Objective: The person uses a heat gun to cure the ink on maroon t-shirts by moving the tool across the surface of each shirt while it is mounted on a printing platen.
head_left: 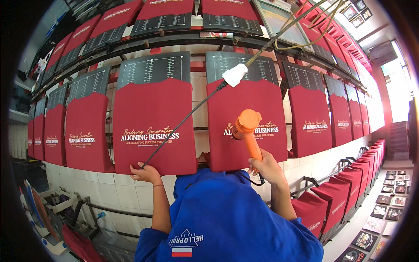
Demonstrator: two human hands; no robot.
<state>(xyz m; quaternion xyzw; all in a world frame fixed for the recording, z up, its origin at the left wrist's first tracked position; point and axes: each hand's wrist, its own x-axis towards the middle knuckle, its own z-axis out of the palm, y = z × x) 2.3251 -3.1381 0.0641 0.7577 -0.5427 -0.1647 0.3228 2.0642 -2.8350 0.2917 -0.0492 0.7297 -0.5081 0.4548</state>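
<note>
My right hand [269, 167] is wrapped round the handle of an orange heat gun [247, 122]. Its body hangs over the printed lettering of a red shirt [244, 105] and hides part of it. My left hand [146, 173] is at the lower edge of the neighbouring red shirt [152, 105], closed on a black cable [192, 112]. That cable slants up across the shirt to a white socket connector [235, 75]. Both shirts are stretched flat over dark boards [154, 70] marked with white rulers. A short cord loops from the heat gun's handle.
More red shirts on boards continue left and right in the same row, with another row [163, 11] behind. A metal rail [174, 37] separates the rows. At lower right runs a further line of red shirts [336, 196]. Printed samples [364, 240] lie along the far right.
</note>
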